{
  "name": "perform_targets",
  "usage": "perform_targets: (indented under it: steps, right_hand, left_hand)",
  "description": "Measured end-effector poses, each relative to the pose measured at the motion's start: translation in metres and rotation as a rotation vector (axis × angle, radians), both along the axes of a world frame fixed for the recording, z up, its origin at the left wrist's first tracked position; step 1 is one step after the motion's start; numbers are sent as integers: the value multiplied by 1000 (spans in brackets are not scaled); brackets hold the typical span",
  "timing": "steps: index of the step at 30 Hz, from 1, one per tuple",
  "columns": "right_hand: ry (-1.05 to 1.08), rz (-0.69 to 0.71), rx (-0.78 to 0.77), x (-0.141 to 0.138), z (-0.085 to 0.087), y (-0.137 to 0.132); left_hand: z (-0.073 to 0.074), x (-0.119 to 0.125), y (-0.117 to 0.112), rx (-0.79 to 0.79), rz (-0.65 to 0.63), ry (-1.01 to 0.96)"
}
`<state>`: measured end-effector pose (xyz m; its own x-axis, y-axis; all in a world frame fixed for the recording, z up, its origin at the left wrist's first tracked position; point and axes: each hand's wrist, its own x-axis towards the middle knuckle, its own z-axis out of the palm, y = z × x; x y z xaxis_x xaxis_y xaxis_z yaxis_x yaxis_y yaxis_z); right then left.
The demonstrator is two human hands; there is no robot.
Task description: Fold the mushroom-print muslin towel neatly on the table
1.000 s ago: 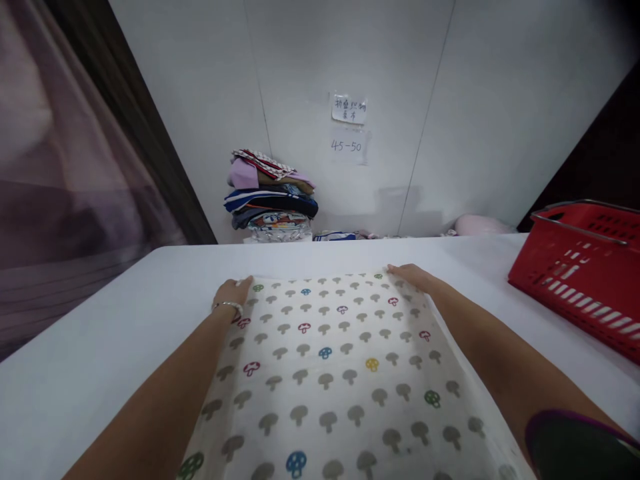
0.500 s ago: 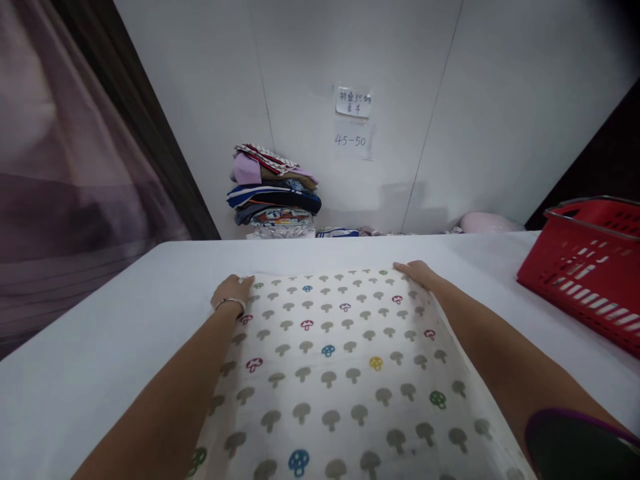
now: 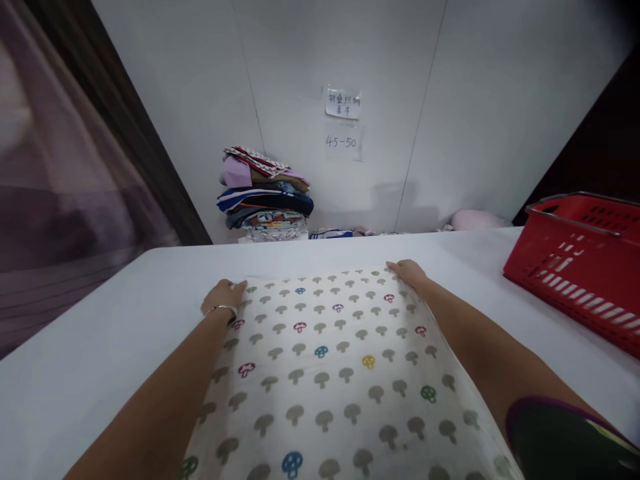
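A cream cloth [image 3: 320, 363] printed with grey and coloured mushrooms lies spread over the white table, running toward me past the bottom of the view. At its far left corner, my left hand [image 3: 223, 297], with a bracelet at the wrist, is closed on the edge. My right hand [image 3: 409, 273] pinches the far right corner between thumb and fingers. The far edge stretches nearly straight between both hands. The near end of the cloth is out of view.
A red plastic basket [image 3: 580, 267] stands on the white table [image 3: 110, 313] at the right. Folded fabrics [image 3: 267, 190] are piled behind the table's far edge, with a pink bundle [image 3: 477, 220] farther right. Paper signs [image 3: 343, 123] hang on the wall. A curtain [image 3: 65, 167] hangs at the left.
The whole view has shifted slightly, so the scene sits a little farther left. Both hands keep their hold on the cloth's far corners, and the cloth looks nearly unchanged.
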<state>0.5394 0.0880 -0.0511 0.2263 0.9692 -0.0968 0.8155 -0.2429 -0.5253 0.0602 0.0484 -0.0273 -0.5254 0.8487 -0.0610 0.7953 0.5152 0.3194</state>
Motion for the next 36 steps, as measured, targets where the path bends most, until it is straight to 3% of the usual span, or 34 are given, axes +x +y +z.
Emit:
perform_targets:
  steps: [3,6,9,12,14,19,23,27,30,33,36]
  right_hand:
    - [-36,-22,108,0,7,-11]
    - [-57,-2,222,-2,8,-37]
    - [-151,216,312,-8,-4,-71]
    - [-287,430,227,-15,-19,-95]
    - [-329,429,128,-19,-20,-98]
    - [-326,405,22,-25,5,-104]
    - [-391,427,106,-21,5,-161]
    - [-379,467,107,-12,-16,-222]
    - [-363,440,71,-11,-17,-233]
    - [-283,428,13,-14,-3,-231]
    - [-97,283,76,-5,6,-245]
  left_hand:
    - [5,-1,-8,43,-86,-22]
    - [2,2,-37,149,-335,51]
    - [-14,7,-77,134,-543,187]
    - [-30,10,-102,-18,-539,253]
    - [-33,10,-104,-84,-520,270]
    - [-14,11,-102,-171,-533,304]
    - [-10,8,-152,-106,-715,444]
    - [-26,7,-211,-71,-675,358]
    - [-30,10,-224,-67,-652,312]
    - [-24,11,-222,-59,-629,258]
    - [-18,3,-235,23,-592,172]
